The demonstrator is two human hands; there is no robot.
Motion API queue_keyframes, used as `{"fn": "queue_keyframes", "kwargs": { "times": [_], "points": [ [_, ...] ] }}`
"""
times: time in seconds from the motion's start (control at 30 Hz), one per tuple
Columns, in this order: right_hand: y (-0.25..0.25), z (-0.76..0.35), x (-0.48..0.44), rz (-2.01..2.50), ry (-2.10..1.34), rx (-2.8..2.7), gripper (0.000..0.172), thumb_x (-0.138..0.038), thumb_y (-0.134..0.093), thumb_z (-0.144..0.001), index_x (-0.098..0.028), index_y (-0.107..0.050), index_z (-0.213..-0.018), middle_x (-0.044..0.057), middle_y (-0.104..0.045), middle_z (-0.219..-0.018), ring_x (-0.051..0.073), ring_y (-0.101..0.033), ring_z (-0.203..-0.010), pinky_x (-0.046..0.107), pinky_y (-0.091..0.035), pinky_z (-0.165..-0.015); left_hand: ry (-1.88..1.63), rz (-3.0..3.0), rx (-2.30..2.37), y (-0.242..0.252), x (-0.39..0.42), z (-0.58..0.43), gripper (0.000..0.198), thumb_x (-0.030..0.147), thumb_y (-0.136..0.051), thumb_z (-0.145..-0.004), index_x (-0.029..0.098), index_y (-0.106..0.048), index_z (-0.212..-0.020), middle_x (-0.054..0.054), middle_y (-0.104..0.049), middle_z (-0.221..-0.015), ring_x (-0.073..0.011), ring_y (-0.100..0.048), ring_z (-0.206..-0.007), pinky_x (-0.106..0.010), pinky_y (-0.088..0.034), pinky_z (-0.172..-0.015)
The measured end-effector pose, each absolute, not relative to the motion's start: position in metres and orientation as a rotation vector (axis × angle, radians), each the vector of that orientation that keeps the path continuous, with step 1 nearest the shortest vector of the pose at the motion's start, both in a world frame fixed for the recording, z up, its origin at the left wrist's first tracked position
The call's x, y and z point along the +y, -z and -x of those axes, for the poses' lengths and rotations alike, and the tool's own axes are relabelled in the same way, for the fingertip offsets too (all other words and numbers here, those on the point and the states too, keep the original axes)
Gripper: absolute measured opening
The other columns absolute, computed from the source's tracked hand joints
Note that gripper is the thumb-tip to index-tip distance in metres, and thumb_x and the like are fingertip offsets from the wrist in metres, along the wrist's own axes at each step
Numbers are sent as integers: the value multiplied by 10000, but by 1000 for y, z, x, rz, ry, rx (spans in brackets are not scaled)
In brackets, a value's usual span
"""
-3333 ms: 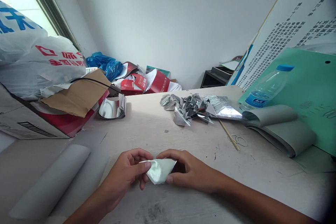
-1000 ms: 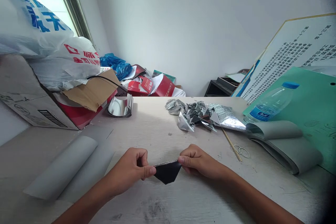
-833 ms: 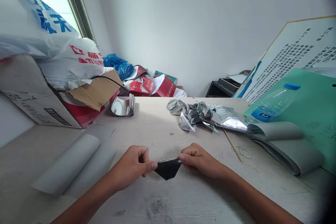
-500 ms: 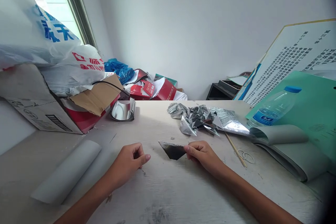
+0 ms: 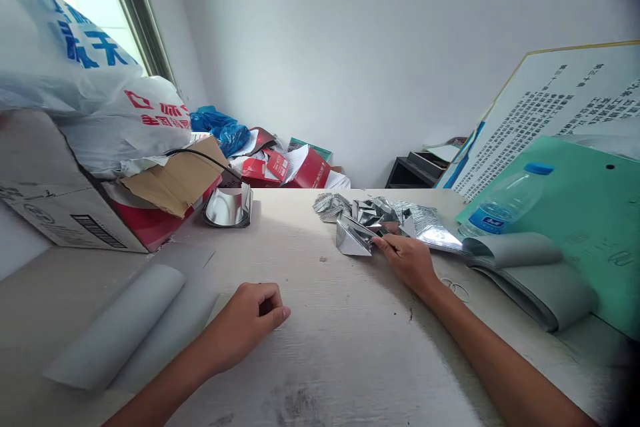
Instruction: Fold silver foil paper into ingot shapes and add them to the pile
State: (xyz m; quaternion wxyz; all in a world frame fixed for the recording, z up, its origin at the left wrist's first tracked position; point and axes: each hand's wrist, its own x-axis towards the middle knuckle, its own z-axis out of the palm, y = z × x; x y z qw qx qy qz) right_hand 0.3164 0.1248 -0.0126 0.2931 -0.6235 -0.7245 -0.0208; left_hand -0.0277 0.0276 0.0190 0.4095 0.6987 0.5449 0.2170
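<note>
My right hand (image 5: 409,259) reaches forward to a pile of folded silver foil pieces (image 5: 385,212) at the far middle of the white table (image 5: 320,353). Its fingertips pinch the right corner of a folded foil triangle (image 5: 350,241), which rests against the front of the pile. My left hand (image 5: 247,320) lies on the table near me, curled into a loose fist with the thumb against the forefinger. Nothing shows in it.
A cardboard box (image 5: 75,213) with plastic bags (image 5: 95,107) fills the left side, with a foil roll (image 5: 226,207) beside it. A rolled grey sheet (image 5: 117,327) lies front left. At the right are a water bottle (image 5: 505,205), a green folder (image 5: 590,213), curled grey sheets (image 5: 535,267) and rubber bands (image 5: 457,288).
My left hand let go of the foil triangle and stayed on the table. My right hand carried the triangle forward and right to the foil pile.
</note>
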Motion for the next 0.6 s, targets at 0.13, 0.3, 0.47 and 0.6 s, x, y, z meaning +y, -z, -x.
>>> {"fn": "queue_keyframes", "kwargs": {
  "times": [0.13,0.3,0.47,0.6],
  "points": [
    [10,-311,123,1766,1,-2027,655,-691,-322,-928,-176,-617,-653,52,-605,-631,144,-483,-596,253,-169,-565,-539,-1788,1365,-22,26,28,285,397,-559,-848,189,-524,-656,20,-527,-655,-138,-424,-631,-252,-303,-576],
    [3,-309,119,1916,-32,-2044,676,-761,-361,-877,-176,-576,-616,40,-565,-580,137,-453,-569,251,-162,-556,-575,-1793,1348,-21,27,28,266,371,-570,-836,186,-533,-647,23,-529,-642,-135,-427,-622,-250,-301,-564],
    [-4,-302,103,1809,-15,-1976,707,-764,-343,-884,-159,-520,-564,32,-542,-535,111,-422,-510,259,-165,-543,-577,-1890,1378,-19,25,26,274,367,-551,-878,195,-541,-666,14,-562,-674,-144,-464,-656,-252,-334,-590],
    [-9,-283,82,1521,7,-2051,576,-607,-414,-947,-154,-620,-658,38,-611,-617,104,-476,-548,254,-244,-568,-606,-2040,1351,-15,16,21,241,334,-548,-912,203,-549,-710,10,-605,-704,-144,-516,-671,-251,-363,-612]
  ]
}}
